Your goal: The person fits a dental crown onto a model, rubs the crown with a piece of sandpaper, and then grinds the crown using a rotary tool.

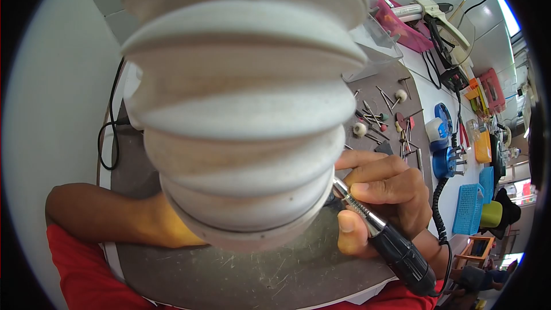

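My right hand (399, 192) is closed around a rotary tool handpiece (404, 258), with a black grip and a silver front end pointing up and to the left. A black cord leaves its rear end. The tip goes out of sight behind a large white ribbed hose (247, 115) that fills the middle of the view. From the left, my left forearm (115, 212) reaches in over the worktop. The hose hides my left hand and its fingers, along with anything being worked on.
Several rotary burrs and polishing bits (381, 117) lie scattered on the brown mat (258, 278). Along the right stand a clear plastic tray (376, 57), a pink basket (402, 26), a blue fixture (445, 161) and a light blue basket (468, 209). A coiled cord (439, 212) hangs near my right hand.
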`<control>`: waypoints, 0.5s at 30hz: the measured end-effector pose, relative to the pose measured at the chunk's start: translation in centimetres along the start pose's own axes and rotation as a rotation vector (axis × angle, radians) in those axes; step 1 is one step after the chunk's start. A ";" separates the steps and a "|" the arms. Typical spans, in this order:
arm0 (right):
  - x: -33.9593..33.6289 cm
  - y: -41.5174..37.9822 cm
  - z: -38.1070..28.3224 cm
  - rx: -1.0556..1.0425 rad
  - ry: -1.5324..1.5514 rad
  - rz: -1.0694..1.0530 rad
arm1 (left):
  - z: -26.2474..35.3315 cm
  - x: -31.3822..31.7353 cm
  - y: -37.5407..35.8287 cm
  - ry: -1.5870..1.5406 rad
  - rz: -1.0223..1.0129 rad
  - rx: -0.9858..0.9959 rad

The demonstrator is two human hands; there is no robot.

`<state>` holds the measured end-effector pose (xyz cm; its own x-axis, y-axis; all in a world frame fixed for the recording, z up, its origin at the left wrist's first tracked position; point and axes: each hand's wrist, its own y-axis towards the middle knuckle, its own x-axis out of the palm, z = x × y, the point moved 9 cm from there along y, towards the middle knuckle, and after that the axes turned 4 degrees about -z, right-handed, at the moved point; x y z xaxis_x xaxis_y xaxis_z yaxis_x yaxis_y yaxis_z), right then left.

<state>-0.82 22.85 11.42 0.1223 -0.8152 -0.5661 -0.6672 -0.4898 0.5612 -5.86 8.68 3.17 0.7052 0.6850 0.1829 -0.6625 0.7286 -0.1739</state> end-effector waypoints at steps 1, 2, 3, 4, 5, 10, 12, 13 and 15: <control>0.0 0.0 0.0 -0.001 -0.001 0.000 | 0.1 0.1 -0.1 -0.018 0.020 0.006; 0.0 -0.1 0.1 -0.002 0.012 0.003 | 0.2 0.1 -0.1 -0.037 0.040 0.013; -0.1 -0.2 0.2 -0.002 0.024 0.007 | 0.1 0.0 -0.1 -0.037 0.041 0.014; 0.0 -0.1 0.2 -0.003 0.025 0.007 | 0.1 -0.1 0.0 -0.046 0.023 0.030; 0.0 -0.1 0.1 -0.010 0.012 0.006 | 0.0 0.0 0.0 -0.056 0.005 0.046; 0.0 -0.1 0.0 -0.017 -0.005 -0.004 | -0.2 -0.1 0.1 -0.056 -0.016 0.078; 0.0 -0.1 0.0 -0.019 -0.013 0.001 | 0.0 0.0 0.1 -0.057 -0.020 0.084; 0.0 -0.1 0.0 -0.018 -0.012 0.002 | 0.0 0.0 0.1 -0.049 -0.006 0.062; 0.0 0.0 0.1 -0.016 -0.001 -0.007 | -0.1 0.0 0.1 -0.041 0.006 0.039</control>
<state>-0.84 22.87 11.35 0.1268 -0.8113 -0.5707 -0.6546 -0.5007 0.5664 -5.87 8.74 3.10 0.6910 0.6882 0.2213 -0.6766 0.7234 -0.1372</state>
